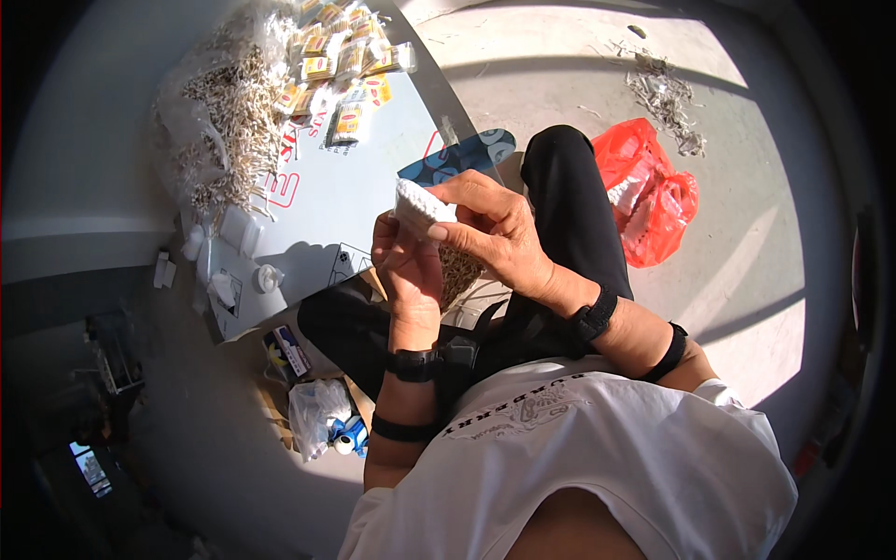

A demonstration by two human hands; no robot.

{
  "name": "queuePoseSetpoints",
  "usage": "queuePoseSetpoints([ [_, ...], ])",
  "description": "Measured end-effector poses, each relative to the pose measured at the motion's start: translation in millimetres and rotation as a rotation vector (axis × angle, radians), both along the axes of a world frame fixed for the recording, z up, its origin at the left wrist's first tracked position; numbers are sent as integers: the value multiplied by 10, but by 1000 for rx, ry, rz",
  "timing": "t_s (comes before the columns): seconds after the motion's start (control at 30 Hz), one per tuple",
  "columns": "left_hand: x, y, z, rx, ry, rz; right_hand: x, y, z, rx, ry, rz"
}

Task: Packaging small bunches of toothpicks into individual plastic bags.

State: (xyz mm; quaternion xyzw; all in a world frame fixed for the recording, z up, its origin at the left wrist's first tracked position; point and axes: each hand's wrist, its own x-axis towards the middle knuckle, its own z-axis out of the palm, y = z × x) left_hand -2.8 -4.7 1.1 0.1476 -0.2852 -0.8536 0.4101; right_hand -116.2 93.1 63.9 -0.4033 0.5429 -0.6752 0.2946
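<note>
Both of my hands are raised over my lap, around a white-topped bundle of cotton swabs [420,203]. My left hand [411,269] supports it from below and the left, its fingers curled and partly hidden. My right hand [499,231] holds the bundle's right side, thumb in front and index finger at the top. Just beneath the hands, more loose swabs [459,273] show in a brown mass at my lap. Whatever wraps the bundle, if anything, cannot be made out.
A light table [308,238] at the left carries a large heap of loose swabs [229,117] in clear plastic and several small swab packs [350,61]. A red plastic bag [644,201] lies on the floor at right, near scattered swabs [667,98]. A clear bag [319,415] sits below the table.
</note>
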Motion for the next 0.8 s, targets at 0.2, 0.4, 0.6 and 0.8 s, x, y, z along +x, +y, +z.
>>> queuePoseSetpoints([
  [0.2, 33, -43, -61, 11, -85, 80, 40, -34, 25, 74, -724, 49],
  [0.4, 17, 3, 2, 26, -112, 36, 33, -7, 39, 114, -938, 146],
  [0.6, -5, -1, -14, 57, -87, 62, 24, -15, -16, 56, -989, 145],
  [0.8, 12, -14, -99, 61, -92, 58, 14, -8, 21, 125, -944, 186],
])
